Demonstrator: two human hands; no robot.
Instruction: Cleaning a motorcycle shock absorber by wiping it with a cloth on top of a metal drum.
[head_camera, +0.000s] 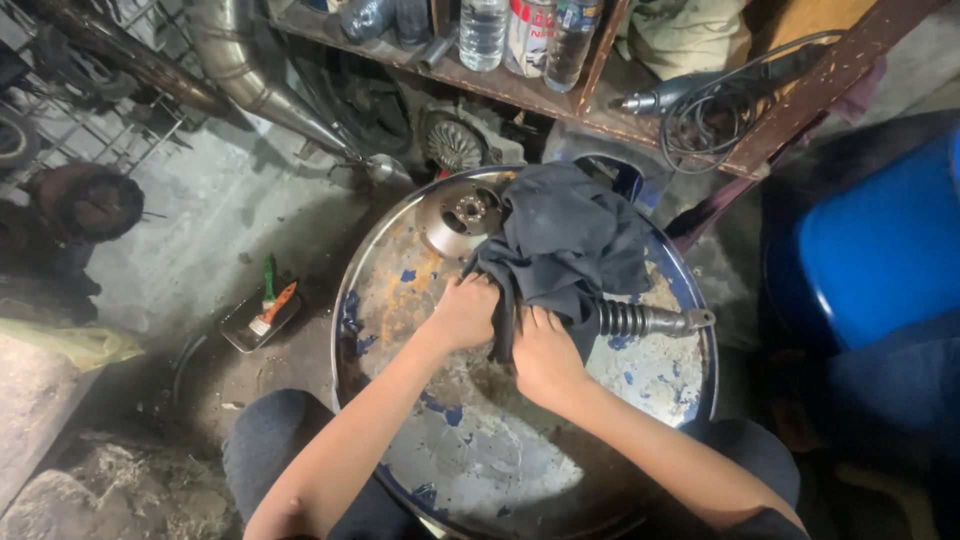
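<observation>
— On top of the upturned metal drum (640, 385), near its centre: left hand (466, 312) and right hand (545, 355), side by side, touching.

— Gripping what?

— Left hand closed tight on the lower edge of a dark grey rag (565, 240). Right hand pressed down over the rag's folds, fingers curled under the cloth; hard to tell how firmly clamped, or whether closed on the part beneath.

— And under the rag?

— Wrapped round a metal shaft (650, 320). Ribbed, spring-like section poking out at about three o'clock from the right hand, ending in a small flat bracket. Rest of it hidden by cloth.

— Anything else on the drum lid?

— Round metal disc with a hub and bolt holes (462, 215), lying flat at about eleven o'clock from the hands, touched by the rag's edge. Lid itself rusty, with blue paint flaking.

— Around the drum?

— At nine o'clock, on the concrete floor, a small dark tray (245, 330) with an orange-handled tool (275, 305) and a green one. At twelve o'clock, a wooden shelf (520, 95) carrying plastic bottles (483, 32). At one o'clock, a power tool (660, 97) with coiled cable. At three o'clock, well apart, a blue plastic barrel (880, 250). At six o'clock, knees in dark trousers, either side of the drum.
</observation>
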